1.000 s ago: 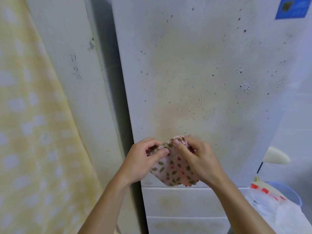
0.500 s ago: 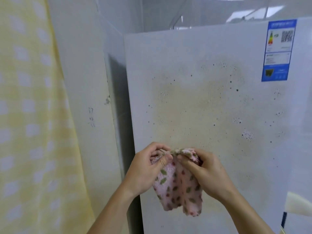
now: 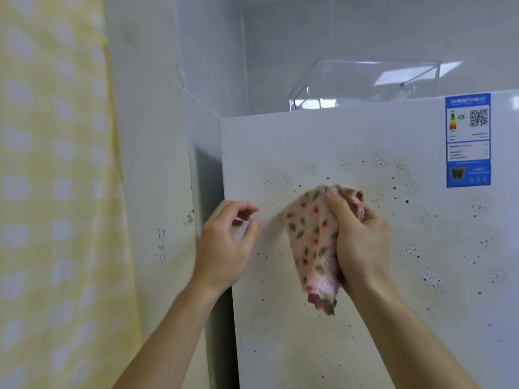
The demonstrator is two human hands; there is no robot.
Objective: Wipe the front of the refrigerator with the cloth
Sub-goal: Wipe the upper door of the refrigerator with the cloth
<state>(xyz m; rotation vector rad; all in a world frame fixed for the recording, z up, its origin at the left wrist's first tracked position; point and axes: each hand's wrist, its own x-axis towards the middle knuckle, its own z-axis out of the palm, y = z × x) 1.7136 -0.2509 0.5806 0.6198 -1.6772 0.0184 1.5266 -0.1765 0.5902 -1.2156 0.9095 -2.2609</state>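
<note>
Far left: yellow checked curtain [image 3: 56,192], hanging. Next, bare wall w/ pencilled figures [image 3: 161,245]; the top one reads "37", those below too faint to read.

Left hand [image 3: 227,245] is at the fridge's left front edge, fingers loosely curled, holding nothing. Can't tell if it touches the door. Hands are apart, w/ a gap of door between them.

Refrigerator front [image 3: 280,346] is straight ahead, white w/ a yellowish stain and dark specks.

Cloth [image 3: 311,242], pink w/ red and green print, is bunched at the top. Its long axis runs approx. vertical, tail dangling below the wrist. It sits over the stained patch, just left of the right hand [image 3: 359,242], which has fingers curled round it. Contact w/ the door not confirmable.

Judgement: wipe is about to start. The right hand is the working one. Most specks lie to its right and below, so the stroke likely goes that way.

Clear plastic box [image 3: 365,85] sits on top of the fridge. Top right of the door: blue energy label [image 3: 468,140] w/ QR code and colour scale; its text too small to read.
</note>
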